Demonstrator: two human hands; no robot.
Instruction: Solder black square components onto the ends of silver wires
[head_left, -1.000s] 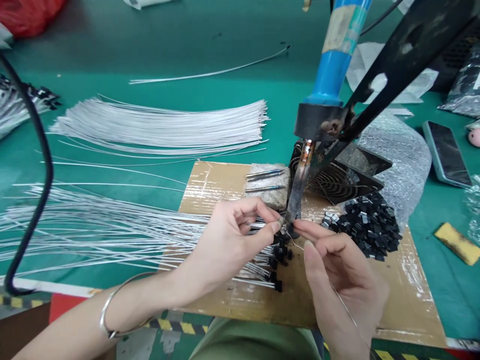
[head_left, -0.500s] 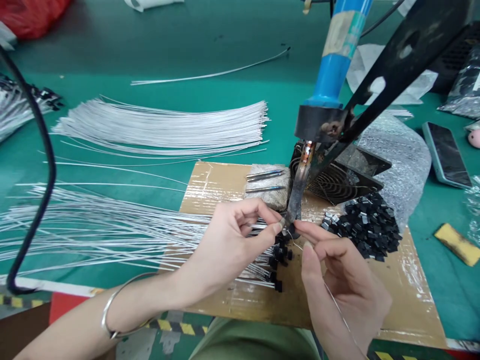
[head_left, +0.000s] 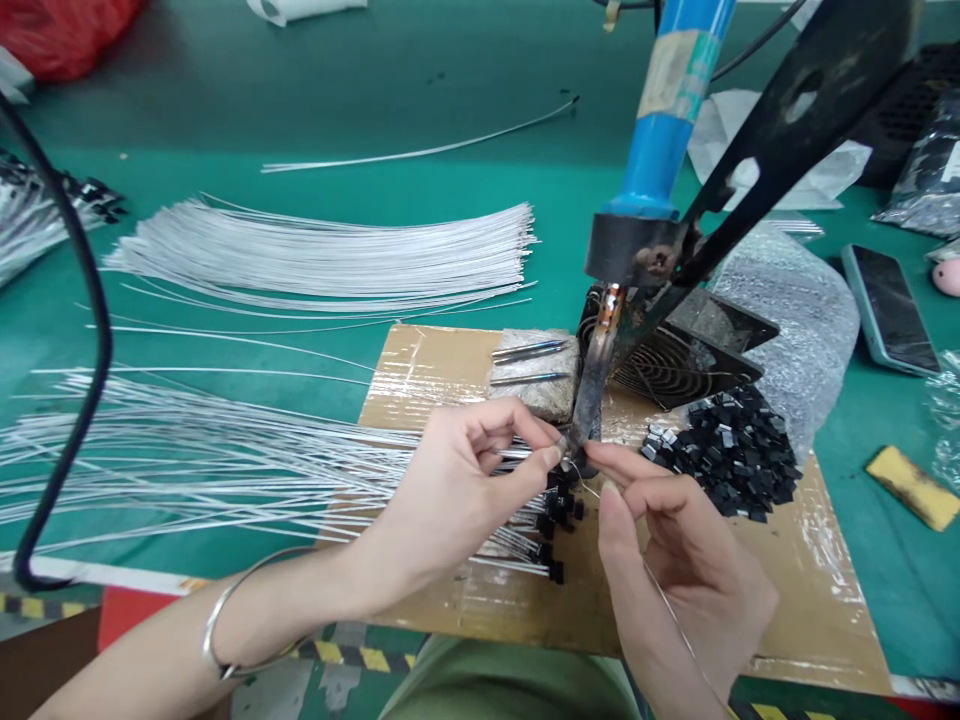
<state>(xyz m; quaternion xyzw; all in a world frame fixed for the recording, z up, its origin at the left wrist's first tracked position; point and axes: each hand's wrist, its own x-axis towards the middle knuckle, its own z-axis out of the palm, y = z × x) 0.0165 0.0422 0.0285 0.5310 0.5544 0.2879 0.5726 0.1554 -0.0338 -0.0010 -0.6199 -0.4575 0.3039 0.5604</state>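
A blue-handled soldering iron [head_left: 651, 150] points down from a black metal bracket, its tip between my fingertips. Thumb and forefinger of my left hand [head_left: 480, 470] pinch something small beside the tip; it is too hidden to name. My right hand [head_left: 675, 560] holds a thin silvery wire [head_left: 679, 625], whose upper end curves toward the tip. White cables [head_left: 262, 460] with black connectors [head_left: 556, 510] at their ends lie under and beside my left hand. A heap of small black connector pieces [head_left: 731, 450] lies right of the iron.
Brown cardboard [head_left: 810, 600] lies under the work. A bundle of white cables [head_left: 330, 250] is behind on the green mat. Spare iron tips rest on a grey pad [head_left: 551, 400], near a black fan [head_left: 660, 360]. Farther right are a phone [head_left: 892, 305] and a yellow sponge [head_left: 911, 487].
My right hand has shifted slightly left with the wire. The iron and bracket appear slightly farther left in view. My left hand stays almost where it was.
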